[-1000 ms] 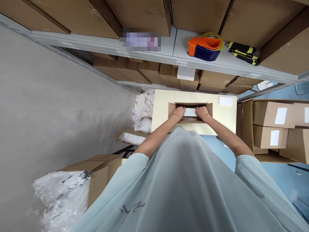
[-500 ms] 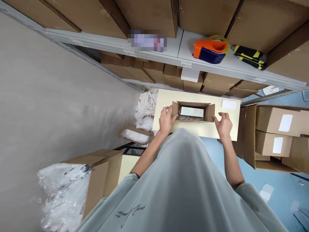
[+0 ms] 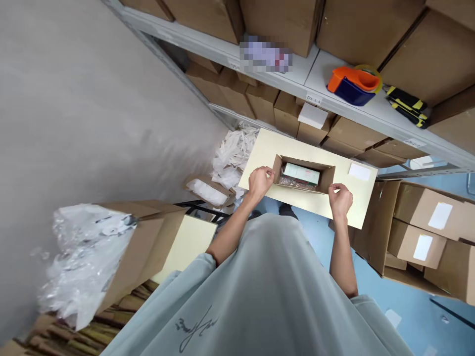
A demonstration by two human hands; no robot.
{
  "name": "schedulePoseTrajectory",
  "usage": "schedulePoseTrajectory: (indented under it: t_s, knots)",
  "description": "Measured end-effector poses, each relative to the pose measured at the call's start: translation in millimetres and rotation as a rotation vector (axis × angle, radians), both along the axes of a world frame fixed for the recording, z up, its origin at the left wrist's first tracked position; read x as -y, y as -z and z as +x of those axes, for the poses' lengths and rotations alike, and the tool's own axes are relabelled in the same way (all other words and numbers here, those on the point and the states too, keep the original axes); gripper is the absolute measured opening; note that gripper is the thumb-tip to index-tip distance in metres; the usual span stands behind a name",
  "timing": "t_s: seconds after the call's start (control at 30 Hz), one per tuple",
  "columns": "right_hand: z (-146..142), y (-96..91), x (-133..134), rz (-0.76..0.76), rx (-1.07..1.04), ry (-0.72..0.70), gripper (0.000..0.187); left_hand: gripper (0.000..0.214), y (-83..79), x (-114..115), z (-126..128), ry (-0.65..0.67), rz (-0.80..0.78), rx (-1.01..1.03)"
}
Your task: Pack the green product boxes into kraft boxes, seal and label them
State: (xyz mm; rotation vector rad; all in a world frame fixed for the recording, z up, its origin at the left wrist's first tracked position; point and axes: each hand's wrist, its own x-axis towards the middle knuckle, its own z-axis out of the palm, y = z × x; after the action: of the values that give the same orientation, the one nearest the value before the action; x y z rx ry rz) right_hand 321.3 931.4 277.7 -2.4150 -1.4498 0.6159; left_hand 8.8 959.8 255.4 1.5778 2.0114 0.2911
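Observation:
An open cardboard box [image 3: 326, 179] stands on the pale yellow tabletop [image 3: 256, 153]. Inside it lies a white and green packet [image 3: 301, 173], with clear bubble wrap [image 3: 297, 184] along the near side. At the box's left end, my left hand [image 3: 261, 181] pinches the edge of the end flap between thumb and fingers. My right hand [image 3: 340, 200] does the same with the flap at the right end, fingers curled together. A white slip of paper [image 3: 359, 171] lies on the table to the right of the box.
Above the table, a grey shelf [image 3: 297, 71] holds cardboard boxes, an orange and blue tape dispenser [image 3: 354, 85] and yellow-black box cutters [image 3: 406, 106]. To the right is a large carton [image 3: 374, 232] with smaller boxes. On the left are a carton with plastic bags [image 3: 92, 257] and heaped white scraps [image 3: 232, 158].
The view has tilted, so the table and shelf now slant down to the right. My right hand's fingers have closed at the right flap, and my left hand's fingers have drawn together.

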Motion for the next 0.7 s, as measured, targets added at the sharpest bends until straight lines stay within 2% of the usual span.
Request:
schedulePoseTrajectory:
  t_s: [0.1,0.2,0.33,0.47,0.6,0.7]
  knots:
    - [-24.4,-14.0,14.7,0.028,0.012,-0.068,0.033,0.020,-9.8,36.9,-29.2,-0.078,0.038,0.017]
    - [-61.9,-23.5,32.5,0.045,0.016,-0.185,0.033,0.019,-19.1,93.3,-72.0,-0.182,0.056,0.038]
    - [-135.7,-25.6,63.7,0.089,0.023,-0.410,0.034,0.017,-30.5,196.0,-139.0,-0.354,0.087,0.035]
    - [-230.0,-16.9,103.3,0.121,-0.019,-0.640,0.036,0.015,-37.7,311.5,-198.9,-0.564,0.111,0.006]
    - [-326.9,-2.9,147.5,0.110,-0.057,-0.890,0.036,0.016,-35.5,416.3,-239.9,-0.768,0.149,-0.038]
    - [-388.6,4.0,180.0,0.084,-0.058,-1.075,0.038,0.016,-30.2,481.1,-258.1,-0.919,0.147,-0.062]
